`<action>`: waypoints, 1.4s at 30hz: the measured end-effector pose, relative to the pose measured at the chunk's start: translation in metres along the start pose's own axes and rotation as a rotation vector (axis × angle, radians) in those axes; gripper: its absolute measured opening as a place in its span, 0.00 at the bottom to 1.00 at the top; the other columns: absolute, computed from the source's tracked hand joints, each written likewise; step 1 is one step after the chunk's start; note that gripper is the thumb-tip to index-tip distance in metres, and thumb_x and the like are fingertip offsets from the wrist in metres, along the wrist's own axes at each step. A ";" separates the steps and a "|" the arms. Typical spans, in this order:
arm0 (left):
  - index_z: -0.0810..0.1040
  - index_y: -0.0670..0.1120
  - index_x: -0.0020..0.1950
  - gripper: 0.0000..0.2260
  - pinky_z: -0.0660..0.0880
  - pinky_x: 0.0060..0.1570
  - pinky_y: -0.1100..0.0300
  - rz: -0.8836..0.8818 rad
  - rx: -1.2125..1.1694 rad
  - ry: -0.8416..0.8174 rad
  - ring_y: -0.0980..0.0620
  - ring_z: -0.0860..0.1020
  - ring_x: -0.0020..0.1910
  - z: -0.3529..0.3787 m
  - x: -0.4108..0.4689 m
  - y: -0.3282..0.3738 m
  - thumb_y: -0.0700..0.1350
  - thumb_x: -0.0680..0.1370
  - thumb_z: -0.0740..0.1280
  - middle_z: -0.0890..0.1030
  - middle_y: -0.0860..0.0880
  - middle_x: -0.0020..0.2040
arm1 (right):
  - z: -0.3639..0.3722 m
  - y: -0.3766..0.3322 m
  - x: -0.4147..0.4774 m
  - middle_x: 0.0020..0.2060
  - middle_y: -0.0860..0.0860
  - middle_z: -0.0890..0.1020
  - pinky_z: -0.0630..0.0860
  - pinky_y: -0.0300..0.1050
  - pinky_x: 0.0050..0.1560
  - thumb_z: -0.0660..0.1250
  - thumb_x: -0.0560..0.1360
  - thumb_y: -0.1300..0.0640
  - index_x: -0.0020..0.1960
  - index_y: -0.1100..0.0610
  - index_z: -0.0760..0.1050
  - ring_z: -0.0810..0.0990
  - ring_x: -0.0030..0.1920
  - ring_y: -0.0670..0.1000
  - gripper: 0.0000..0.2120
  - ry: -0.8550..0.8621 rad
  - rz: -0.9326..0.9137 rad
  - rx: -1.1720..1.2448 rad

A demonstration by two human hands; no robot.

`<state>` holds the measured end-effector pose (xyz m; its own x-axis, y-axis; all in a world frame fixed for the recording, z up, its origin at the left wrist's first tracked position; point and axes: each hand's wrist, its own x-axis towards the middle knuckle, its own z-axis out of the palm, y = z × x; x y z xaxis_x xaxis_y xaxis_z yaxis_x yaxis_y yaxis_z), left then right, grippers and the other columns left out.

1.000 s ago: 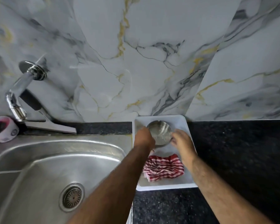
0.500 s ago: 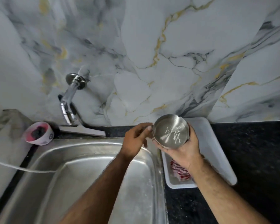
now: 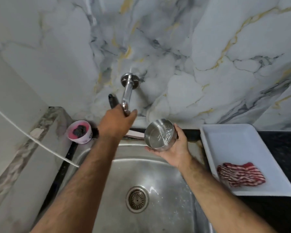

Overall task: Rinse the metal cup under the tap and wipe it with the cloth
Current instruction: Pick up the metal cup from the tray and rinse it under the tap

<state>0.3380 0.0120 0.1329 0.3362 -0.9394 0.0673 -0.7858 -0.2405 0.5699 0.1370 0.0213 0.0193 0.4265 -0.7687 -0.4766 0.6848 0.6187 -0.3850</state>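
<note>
My right hand (image 3: 173,151) cups the shiny metal cup (image 3: 160,134) from below, holding it over the back right of the steel sink (image 3: 158,182), mouth tilted towards me. Bright glints show inside the cup. My left hand (image 3: 116,122) reaches up to the chrome wall tap (image 3: 128,91) and its fingers wrap around the tap's lower end. The red-and-white striped cloth (image 3: 241,175) lies crumpled in the white tray (image 3: 242,142) on the counter to the right, apart from both hands.
A pink tub (image 3: 79,132) with a dark scrubber stands at the sink's back left corner. A white cord (image 3: 32,137) crosses the left ledge. The round drain (image 3: 137,199) is in the sink's middle. Black counter (image 3: 279,212) surrounds the tray.
The cup was lifted from the tray and carried left over the sink in my right hand. My left hand let go of it and went up to the tap.
</note>
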 end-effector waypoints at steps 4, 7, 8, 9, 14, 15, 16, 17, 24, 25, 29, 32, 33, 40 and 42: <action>0.75 0.44 0.50 0.15 0.69 0.37 0.56 -0.008 0.067 -0.163 0.53 0.71 0.31 -0.006 0.009 0.005 0.57 0.79 0.66 0.75 0.50 0.35 | 0.024 0.025 0.027 0.67 0.68 0.84 0.71 0.80 0.70 0.68 0.78 0.33 0.73 0.56 0.78 0.80 0.67 0.72 0.34 -0.029 0.041 0.027; 0.76 0.39 0.53 0.17 0.67 0.32 0.57 0.052 -0.043 -0.279 0.50 0.75 0.34 -0.011 0.017 -0.003 0.54 0.79 0.66 0.78 0.47 0.38 | 0.038 0.042 0.044 0.69 0.68 0.82 0.73 0.80 0.69 0.70 0.77 0.34 0.74 0.58 0.78 0.78 0.70 0.73 0.35 -0.102 0.098 0.065; 0.76 0.39 0.52 0.17 0.68 0.34 0.56 0.087 -0.073 -0.340 0.48 0.76 0.35 -0.013 0.020 -0.007 0.53 0.80 0.66 0.78 0.46 0.39 | 0.042 0.048 0.049 0.71 0.68 0.80 0.74 0.79 0.68 0.70 0.77 0.35 0.74 0.58 0.79 0.78 0.71 0.74 0.35 -0.132 0.119 0.070; 0.75 0.40 0.49 0.16 0.69 0.36 0.56 0.127 -0.093 -0.401 0.48 0.75 0.35 -0.015 0.023 -0.009 0.53 0.80 0.66 0.78 0.46 0.39 | 0.045 0.051 0.053 0.72 0.68 0.79 0.75 0.77 0.68 0.71 0.77 0.35 0.74 0.59 0.79 0.77 0.71 0.74 0.36 -0.169 0.140 0.073; 0.68 0.51 0.36 0.18 0.67 0.34 0.57 0.272 -0.147 -0.524 0.57 0.71 0.28 -0.018 0.035 -0.023 0.54 0.83 0.65 0.72 0.54 0.30 | 0.057 0.070 0.070 0.67 0.69 0.83 0.79 0.71 0.65 0.69 0.79 0.33 0.70 0.64 0.81 0.82 0.66 0.73 0.36 -0.318 0.193 0.104; 0.68 0.52 0.35 0.18 0.67 0.34 0.58 0.289 -0.157 -0.527 0.58 0.70 0.27 -0.017 0.036 -0.025 0.54 0.83 0.65 0.72 0.55 0.29 | 0.058 0.073 0.073 0.65 0.69 0.84 0.80 0.70 0.64 0.68 0.79 0.33 0.68 0.65 0.82 0.83 0.65 0.72 0.36 -0.332 0.184 0.117; 0.68 0.52 0.35 0.18 0.67 0.34 0.58 0.305 -0.165 -0.530 0.59 0.70 0.26 -0.017 0.038 -0.026 0.55 0.83 0.65 0.72 0.56 0.29 | 0.058 0.075 0.076 0.65 0.69 0.84 0.81 0.70 0.64 0.67 0.80 0.33 0.67 0.65 0.83 0.84 0.65 0.71 0.36 -0.338 0.171 0.128; 0.69 0.52 0.35 0.18 0.68 0.34 0.58 0.326 -0.177 -0.536 0.60 0.71 0.26 -0.017 0.038 -0.027 0.55 0.83 0.65 0.72 0.56 0.29 | 0.058 0.077 0.078 0.65 0.69 0.84 0.81 0.69 0.63 0.66 0.81 0.34 0.66 0.66 0.83 0.84 0.65 0.71 0.35 -0.341 0.156 0.138; 0.71 0.49 0.46 0.17 0.78 0.49 0.48 0.386 -0.192 -0.563 0.51 0.77 0.40 -0.016 0.040 -0.032 0.61 0.83 0.64 0.76 0.53 0.38 | 0.057 0.088 0.084 0.66 0.69 0.83 0.84 0.67 0.61 0.66 0.82 0.36 0.68 0.67 0.82 0.83 0.66 0.70 0.34 -0.279 0.102 0.187; 0.71 0.48 0.48 0.18 0.78 0.51 0.48 0.383 -0.185 -0.565 0.51 0.78 0.41 -0.016 0.039 -0.033 0.63 0.82 0.64 0.77 0.53 0.39 | 0.057 0.087 0.082 0.66 0.68 0.83 0.84 0.66 0.61 0.67 0.81 0.35 0.68 0.66 0.82 0.83 0.66 0.70 0.34 -0.277 0.105 0.167; 0.72 0.53 0.41 0.23 0.75 0.40 0.57 0.360 -0.157 -0.424 0.55 0.80 0.36 -0.016 0.033 -0.036 0.72 0.75 0.67 0.80 0.54 0.34 | 0.052 0.081 0.071 0.67 0.65 0.84 0.82 0.64 0.62 0.71 0.76 0.32 0.69 0.61 0.82 0.83 0.66 0.69 0.36 -0.267 0.125 0.069; 0.71 0.55 0.34 0.26 0.69 0.30 0.59 0.295 -0.094 -0.163 0.57 0.77 0.29 -0.008 0.022 -0.033 0.77 0.70 0.66 0.78 0.54 0.28 | 0.044 0.077 0.066 0.71 0.64 0.82 0.77 0.68 0.68 0.71 0.74 0.31 0.72 0.58 0.80 0.81 0.70 0.67 0.38 -0.260 0.114 0.015; 0.70 0.55 0.32 0.26 0.68 0.28 0.59 0.282 -0.065 -0.082 0.58 0.77 0.28 -0.004 0.018 -0.032 0.77 0.70 0.65 0.77 0.55 0.27 | 0.041 0.076 0.064 0.72 0.64 0.81 0.75 0.70 0.70 0.71 0.74 0.30 0.73 0.58 0.79 0.80 0.71 0.67 0.39 -0.258 0.115 -0.003; 0.72 0.54 0.33 0.26 0.77 0.33 0.56 0.191 -0.039 0.109 0.50 0.81 0.33 0.008 0.006 -0.027 0.77 0.71 0.64 0.80 0.53 0.30 | 0.022 0.077 0.043 0.68 0.55 0.83 0.76 0.71 0.70 0.76 0.74 0.36 0.72 0.50 0.81 0.80 0.71 0.63 0.30 -0.173 0.073 -0.370; 0.72 0.55 0.33 0.26 0.76 0.33 0.56 0.178 -0.039 0.113 0.51 0.81 0.33 0.008 0.004 -0.026 0.76 0.72 0.64 0.80 0.53 0.30 | 0.021 0.081 0.032 0.54 0.48 0.86 0.85 0.50 0.46 0.80 0.69 0.37 0.64 0.41 0.84 0.86 0.52 0.49 0.25 -0.153 0.002 -0.713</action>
<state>0.3556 0.0128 0.1119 0.2514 -0.9324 0.2596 -0.8182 -0.0614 0.5717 0.2187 0.0436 -0.0104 0.5409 -0.7492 -0.3822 0.1548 0.5354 -0.8303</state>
